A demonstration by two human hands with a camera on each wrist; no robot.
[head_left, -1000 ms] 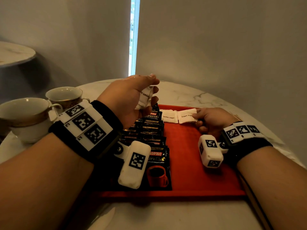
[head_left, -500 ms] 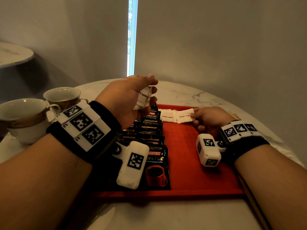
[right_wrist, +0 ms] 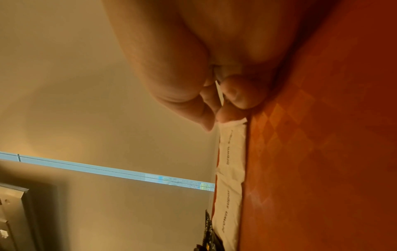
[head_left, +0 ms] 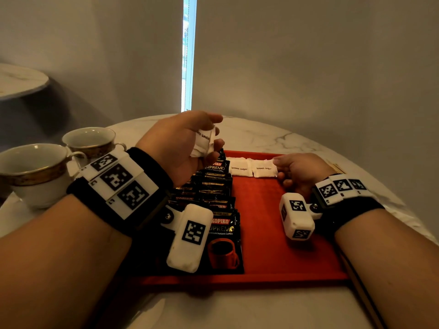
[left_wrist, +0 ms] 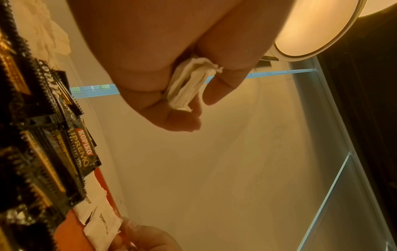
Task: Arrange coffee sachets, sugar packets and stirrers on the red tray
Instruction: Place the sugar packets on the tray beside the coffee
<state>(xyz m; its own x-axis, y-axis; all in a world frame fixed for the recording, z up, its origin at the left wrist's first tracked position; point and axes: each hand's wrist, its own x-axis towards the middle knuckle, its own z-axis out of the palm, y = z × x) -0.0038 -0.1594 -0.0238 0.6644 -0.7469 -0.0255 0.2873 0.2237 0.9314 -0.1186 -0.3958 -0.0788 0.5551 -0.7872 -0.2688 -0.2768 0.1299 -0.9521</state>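
A red tray (head_left: 273, 233) lies on the marble table. Down its left side runs an overlapping row of black coffee sachets (head_left: 213, 193) (left_wrist: 43, 152). Two white brown-sugar packets (head_left: 238, 166) (head_left: 263, 169) lie side by side along the far rim. My left hand (head_left: 213, 136) hovers over the far end of the sachet row and grips a bunch of sugar packets (head_left: 204, 141) (left_wrist: 189, 84). My right hand (head_left: 275, 162) (right_wrist: 214, 105) rests on the tray and pinches the right edge of the second packet (right_wrist: 232, 152). Thin wooden stirrers (head_left: 335, 166) peek out beyond the right wrist.
Two gold-rimmed cups (head_left: 33, 172) (head_left: 92, 141) stand on the table left of the tray. The round marble table (head_left: 273, 136) ends close behind the tray, with a wall beyond it. A second small table (head_left: 19, 79) is at the far left.
My right hand has slid the second sugar packet a little left and laid it flat beside the first. The left hand with its bunch has barely moved.
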